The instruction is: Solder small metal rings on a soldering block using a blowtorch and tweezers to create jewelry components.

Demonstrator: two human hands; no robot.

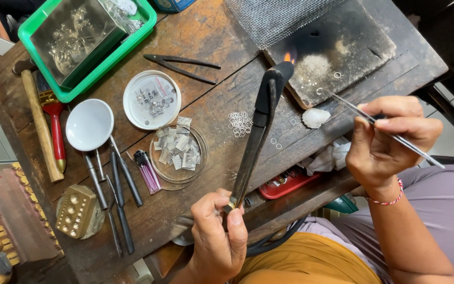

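My left hand [217,231] grips the lower end of a black torch [261,118]. Its nozzle points at a dark charred soldering block [353,50], and a small flame [288,57] burns at the tip. My right hand [387,139] holds thin metal tweezers [342,102]; their tips reach a small silver ring [320,91] at the block's near edge. Another ring [337,75] lies on the block beside a patch of white powder [311,67]. A pile of small silver rings [240,122] lies on the wooden bench [206,37] between the torch and the dishes.
A green tray [143,29] holds a metal box. Nearby are a white lidded dish [152,100], a clear dish of silver sheet pieces [178,150], a white bowl [89,124], a lighter [147,171], black pliers [182,66], hammers [43,126], a brass dapping block [76,210], wire mesh [274,18] and a white lump [316,118].
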